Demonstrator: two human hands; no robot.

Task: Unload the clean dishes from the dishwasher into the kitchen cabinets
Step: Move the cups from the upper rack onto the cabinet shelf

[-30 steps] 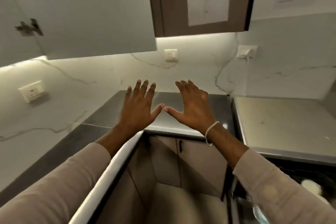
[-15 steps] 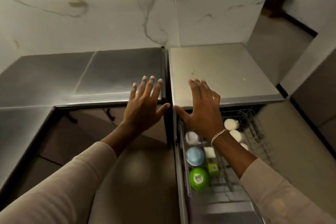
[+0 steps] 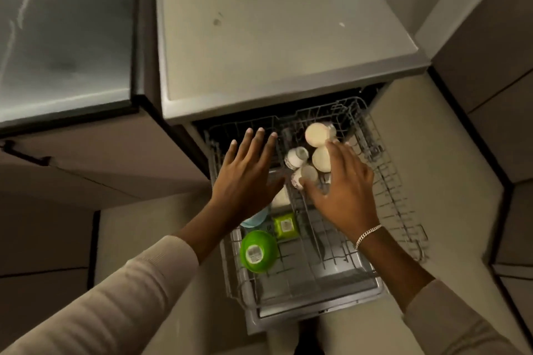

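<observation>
Over the grey wire dishwasher rack (image 3: pixel 386 181), left hand (image 3: pixel 245 179) and right hand (image 3: pixel 343 193) spread, empty; grip one cream ceramic cup (image 3: pixel 315 134) firmly

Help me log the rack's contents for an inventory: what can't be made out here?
Head view only.
The pale blue dish: mostly hidden under the left hand.
The white cups: partly covered by the right hand; contact cannot be told.
The label on the green bowl: too blurred to read.
The dishwasher interior behind the rack: dark, hidden under the countertop.
</observation>
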